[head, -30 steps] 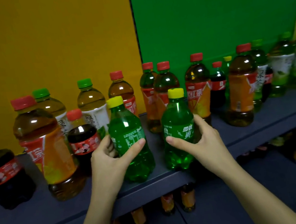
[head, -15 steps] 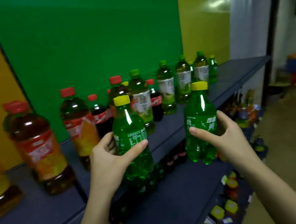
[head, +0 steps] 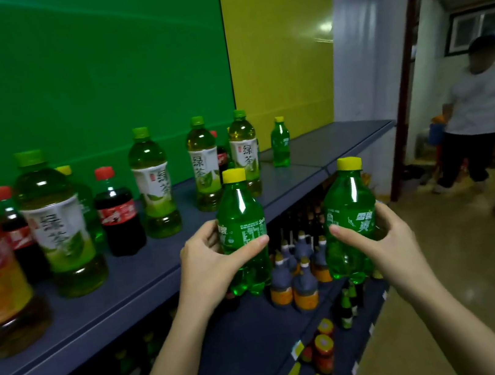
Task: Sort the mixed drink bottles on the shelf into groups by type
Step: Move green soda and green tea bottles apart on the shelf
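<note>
Holding first Sprite bottle point(head: 241, 220) in left hand point(head: 208, 259), wrapped round label, in air off front edge of shelf point(head: 338, 138); same for second Sprite bottle point(head: 346, 204) in right hand point(head: 381, 239); nothing beneath, so could slip to floor point(head: 474, 249); could knock green tea bottles point(head: 204, 165) while reaching lone Sprite bottle point(head: 280, 142) near right end.

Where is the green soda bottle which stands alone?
Head view, right of centre: the soda bottle stands near the far end of the shelf, right of the last green tea bottle.
</note>
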### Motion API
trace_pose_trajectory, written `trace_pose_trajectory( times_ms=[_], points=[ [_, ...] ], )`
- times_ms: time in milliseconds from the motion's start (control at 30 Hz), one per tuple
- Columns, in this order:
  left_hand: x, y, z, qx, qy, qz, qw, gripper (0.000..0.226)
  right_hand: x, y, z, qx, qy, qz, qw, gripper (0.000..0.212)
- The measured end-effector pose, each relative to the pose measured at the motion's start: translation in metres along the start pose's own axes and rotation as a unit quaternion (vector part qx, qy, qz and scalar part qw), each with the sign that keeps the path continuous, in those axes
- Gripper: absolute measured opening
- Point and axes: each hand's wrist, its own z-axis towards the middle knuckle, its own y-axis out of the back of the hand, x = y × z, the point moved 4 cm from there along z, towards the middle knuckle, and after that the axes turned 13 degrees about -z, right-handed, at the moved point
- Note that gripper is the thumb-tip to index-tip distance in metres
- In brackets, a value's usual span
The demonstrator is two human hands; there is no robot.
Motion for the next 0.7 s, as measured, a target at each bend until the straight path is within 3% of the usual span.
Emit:
trace_pose_trajectory(
  times_ms=[133,267,367,533,600,700],
  points=[
    [0.023,-0.046,0.041,0.005,-0.010,0.020,1.000,0.039,-0.029,0.011,0.050,-0.012,0.009,-0.021,1.000,0.087],
    [0.052,-0.081,0.089,-0.003,-0.019,0.046,0.999,0.047,-0.049,0.010,0.106,-0.014,0.027,-0.006,1.000,0.065],
    [0.069,-0.104,0.126,-0.020,-0.027,0.075,0.997,0.061,-0.063,0.002,0.155,-0.004,0.038,-0.001,0.999,0.078],
    [0.085,-0.137,0.187,-0.034,-0.044,0.118,0.991,0.046,-0.077,-0.013,0.238,0.010,0.064,0.004,0.998,0.095],
    [0.090,-0.146,0.208,-0.054,-0.059,0.135,0.988,0.060,-0.084,-0.020,0.268,0.020,0.073,0.006,0.997,0.088],
    [0.100,-0.157,0.234,-0.072,-0.054,0.165,0.982,0.059,-0.094,-0.030,0.303,0.036,0.087,0.026,0.995,0.057]
  ],
)
